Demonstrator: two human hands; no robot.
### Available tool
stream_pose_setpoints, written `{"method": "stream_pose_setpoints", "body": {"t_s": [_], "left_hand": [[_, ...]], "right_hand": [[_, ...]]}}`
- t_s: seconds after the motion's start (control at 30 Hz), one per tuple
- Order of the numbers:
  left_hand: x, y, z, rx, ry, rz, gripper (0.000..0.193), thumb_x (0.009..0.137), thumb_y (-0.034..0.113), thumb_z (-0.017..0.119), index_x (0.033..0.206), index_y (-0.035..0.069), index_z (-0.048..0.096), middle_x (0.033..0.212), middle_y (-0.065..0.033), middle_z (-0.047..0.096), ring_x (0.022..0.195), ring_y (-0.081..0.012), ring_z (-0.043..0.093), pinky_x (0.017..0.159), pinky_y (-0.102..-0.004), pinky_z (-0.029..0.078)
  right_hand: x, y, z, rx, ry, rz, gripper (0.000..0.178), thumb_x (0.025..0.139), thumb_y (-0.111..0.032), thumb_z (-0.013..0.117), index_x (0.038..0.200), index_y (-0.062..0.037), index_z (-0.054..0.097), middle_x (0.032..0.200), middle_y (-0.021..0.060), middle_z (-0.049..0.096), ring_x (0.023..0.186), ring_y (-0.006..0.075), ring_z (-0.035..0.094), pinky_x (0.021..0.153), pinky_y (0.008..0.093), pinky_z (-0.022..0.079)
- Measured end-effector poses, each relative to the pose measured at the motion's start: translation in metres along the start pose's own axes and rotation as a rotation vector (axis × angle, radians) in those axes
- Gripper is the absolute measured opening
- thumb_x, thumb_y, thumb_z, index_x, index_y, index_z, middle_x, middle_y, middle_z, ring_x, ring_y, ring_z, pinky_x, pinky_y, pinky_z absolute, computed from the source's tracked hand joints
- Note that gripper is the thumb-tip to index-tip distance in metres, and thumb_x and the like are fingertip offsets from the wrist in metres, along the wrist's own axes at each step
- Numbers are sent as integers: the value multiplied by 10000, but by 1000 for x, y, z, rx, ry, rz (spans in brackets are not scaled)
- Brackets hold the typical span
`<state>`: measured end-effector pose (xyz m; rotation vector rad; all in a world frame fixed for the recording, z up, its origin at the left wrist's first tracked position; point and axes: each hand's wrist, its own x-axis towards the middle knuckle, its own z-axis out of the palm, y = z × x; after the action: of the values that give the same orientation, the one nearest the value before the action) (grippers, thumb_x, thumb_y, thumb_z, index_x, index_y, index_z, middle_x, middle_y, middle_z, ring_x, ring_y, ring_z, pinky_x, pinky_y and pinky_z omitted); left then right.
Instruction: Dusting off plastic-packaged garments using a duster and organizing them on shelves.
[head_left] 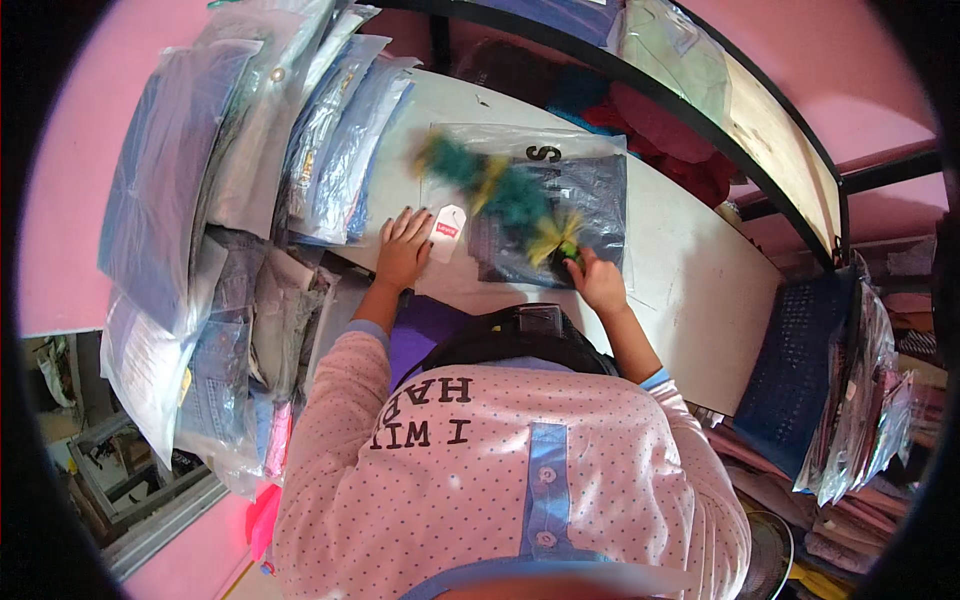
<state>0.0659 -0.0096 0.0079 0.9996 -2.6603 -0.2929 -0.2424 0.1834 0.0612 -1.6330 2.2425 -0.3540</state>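
A fluffy duster (512, 197), green with yellow bands, is in my right hand (600, 282), whose fingers are wrapped round its handle end. Its head, smeared by motion, reaches to the left over a clear plastic bag (603, 190). Inside the bag lies a dark folded garment (600, 232), partly covered by the duster. My left hand (405, 245) rests flat on the white table (690, 300), fingers stretched out. Just right of its fingertips is a white and red paper tag (446, 236), left of the garment.
Bagged garments (175, 170) hang in a thick row on the left. More bagged clothes (800, 360) hang at the right, above folded stacks (850, 530). A black-edged shelf (770, 165) curves over the table's far side. Red cloth (690, 165) lies beneath it.
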Motion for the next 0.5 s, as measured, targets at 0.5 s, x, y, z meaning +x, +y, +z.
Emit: {"method": "stream_pose_setpoints", "body": {"t_s": [0.5], "left_hand": [[1, -2, -3, 32, 1, 33, 471, 846, 202, 495, 1301, 92, 450, 1380, -67, 410, 1316, -274, 301, 1058, -475, 190]], "right_hand": [[-21, 19, 16, 77, 409, 497, 359, 887, -373, 504, 857, -16, 532, 685, 273, 593, 663, 452, 590, 575, 533, 466]]}}
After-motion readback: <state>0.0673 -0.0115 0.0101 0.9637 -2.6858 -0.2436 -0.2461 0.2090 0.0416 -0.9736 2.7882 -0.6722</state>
